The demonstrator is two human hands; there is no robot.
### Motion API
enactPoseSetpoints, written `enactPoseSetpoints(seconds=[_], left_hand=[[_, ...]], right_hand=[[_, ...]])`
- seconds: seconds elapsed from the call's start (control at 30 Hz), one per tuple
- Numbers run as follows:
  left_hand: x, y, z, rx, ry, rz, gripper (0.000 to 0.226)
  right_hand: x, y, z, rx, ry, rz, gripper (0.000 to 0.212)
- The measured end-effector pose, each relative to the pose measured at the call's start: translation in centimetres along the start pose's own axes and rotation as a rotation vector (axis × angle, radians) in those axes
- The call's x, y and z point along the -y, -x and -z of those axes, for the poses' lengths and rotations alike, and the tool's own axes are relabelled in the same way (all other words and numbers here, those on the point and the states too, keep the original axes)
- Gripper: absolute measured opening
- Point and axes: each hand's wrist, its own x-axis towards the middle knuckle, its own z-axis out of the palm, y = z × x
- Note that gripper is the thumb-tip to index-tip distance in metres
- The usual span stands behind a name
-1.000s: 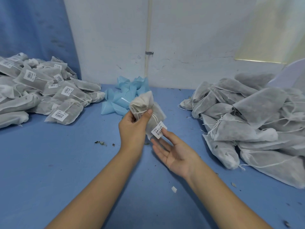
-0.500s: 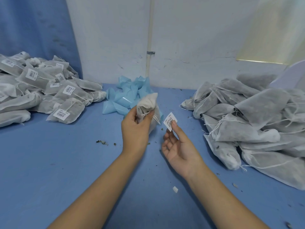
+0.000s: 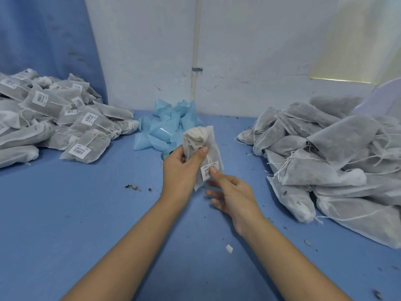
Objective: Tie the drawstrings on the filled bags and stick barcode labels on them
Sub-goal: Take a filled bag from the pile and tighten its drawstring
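Aloft, bag (image 3: 204,140) in left hand (image 3: 182,170), fingers around it; right hand (image 3: 234,194) thumb on barcode label (image 3: 206,172), fingers loose.

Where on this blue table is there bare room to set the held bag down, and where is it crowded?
Widest bare table: near left, from the labelled bag pile to the near edge. A smaller patch lies near right, before the unlabelled pile, with crumbs. Crowded: both side piles and the blue plastic pieces at back centre, behind the held bag.

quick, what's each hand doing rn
left hand: closed around the drawstring bag, holding it.
right hand: open, one fingertip pressing the barcode label onto that bag.
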Motion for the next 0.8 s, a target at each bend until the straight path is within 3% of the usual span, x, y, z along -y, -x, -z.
enactPoseSetpoints(seconds=[0.1,0.23,0.37,0.43,0.53,0.8], left_hand=[[-0.2,-0.4,0.3,0.032,-0.012,0.066,0.010],[-0.2,-0.3,0.4,0.149,-0.042,0.126,0.009],[0.1,0.0,0.2,0.278,-0.021,0.172,0.013],[0.4,0.2,0.2,0.327,0.006,0.217,0.014],[0.7,0.4,0.3,0.321,0.076,0.286,0.015],[0.8,0.1,0.5,0.324,0.039,0.289,0.018]], right_hand=[[-0.3,-0.1,0.1,0.054,-0.029,0.074,0.037],[-0.2,-0.3,0.6,0.120,-0.059,0.166,0.027],[0.0,-0.6,0.9,0.106,-0.189,0.179,0.031],[0.0,-0.8,1.1,0.071,-0.230,0.177,0.023],[-0.3,-0.9,1.1,0.059,-0.282,0.130,0.009],[-0.2,-1.0,1.0,0.040,-0.398,0.125,0.004]])
